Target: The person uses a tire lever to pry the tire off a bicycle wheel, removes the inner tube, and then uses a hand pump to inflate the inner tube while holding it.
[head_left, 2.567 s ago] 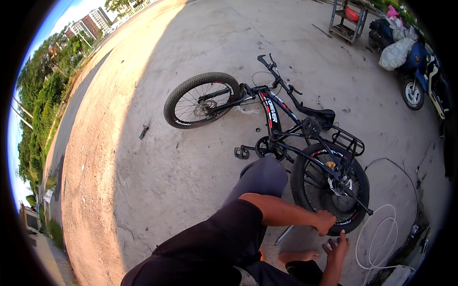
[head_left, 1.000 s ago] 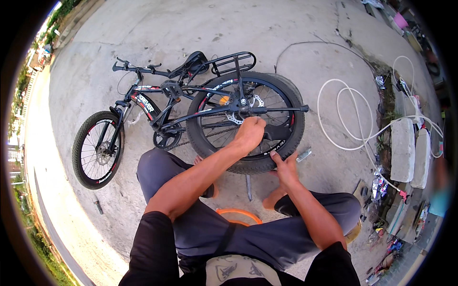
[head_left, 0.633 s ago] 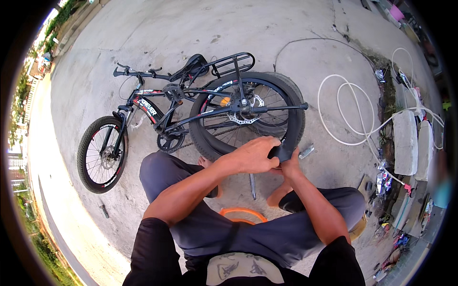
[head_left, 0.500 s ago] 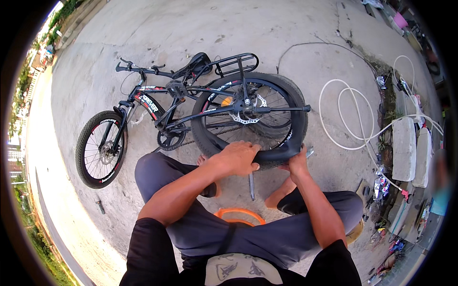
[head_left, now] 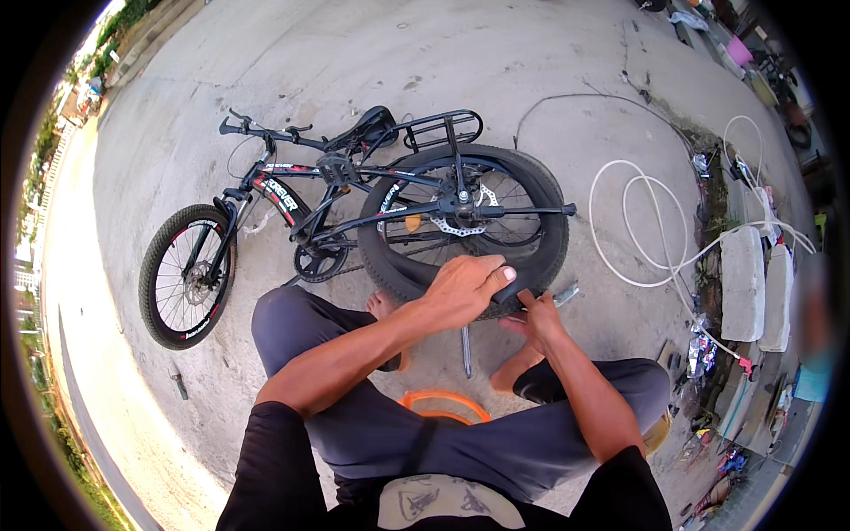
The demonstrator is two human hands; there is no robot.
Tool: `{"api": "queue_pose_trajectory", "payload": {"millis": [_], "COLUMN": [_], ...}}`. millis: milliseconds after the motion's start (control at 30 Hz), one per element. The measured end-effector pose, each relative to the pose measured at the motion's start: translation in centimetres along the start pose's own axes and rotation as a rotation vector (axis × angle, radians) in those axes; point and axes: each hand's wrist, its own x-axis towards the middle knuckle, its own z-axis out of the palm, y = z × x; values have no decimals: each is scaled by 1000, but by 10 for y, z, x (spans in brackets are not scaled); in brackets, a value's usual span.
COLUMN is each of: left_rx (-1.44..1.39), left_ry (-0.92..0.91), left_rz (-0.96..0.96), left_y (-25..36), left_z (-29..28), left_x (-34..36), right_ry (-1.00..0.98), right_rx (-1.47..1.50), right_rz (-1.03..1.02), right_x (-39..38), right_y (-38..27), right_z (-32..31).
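A black bicycle (head_left: 292,199) lies on its side in front of me, its rear wheel with a brake disc (head_left: 460,217) nearest my hands. A smooth black inner tube (head_left: 536,257) lies along the wheel's near right side, by the knobbly tyre (head_left: 390,270). My left hand (head_left: 465,288) is closed on the tube at the near edge, thumb pointing right. Just right of it, my right hand (head_left: 536,319) pinches the tube against the tyre edge; its fingertips are partly hidden. Below the wheel a slim metal rod (head_left: 467,352) points toward me.
An orange ring-shaped thing (head_left: 443,398) lies between my legs. On the right are a coiled pale hose (head_left: 646,177), concrete blocks (head_left: 742,283) and scattered litter. A small silvery item (head_left: 567,295) is beside the tyre. A dark tool-like object (head_left: 180,383) lies far left.
My left hand has shifted right along the tyre edge, closer to my right hand. The right hand has moved slightly left and down, and the wheel has turned a little.
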Motion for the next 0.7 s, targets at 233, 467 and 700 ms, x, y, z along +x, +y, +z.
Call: {"api": "queue_pose_trajectory", "payload": {"millis": [233, 467, 700], "left_rx": [95, 442, 532], "left_ry": [-27, -152, -180], "left_rz": [243, 288, 21], "left_y": [23, -31, -60], "left_z": [16, 14, 17], "left_x": [-5, -16, -22], "right_ry": [-95, 88, 149], "right_rx": [154, 8, 68], "right_rz": [64, -152, -94], "right_x": [-2, 32, 10], "right_y": [9, 12, -5], "right_z": [-2, -34, -31]}}
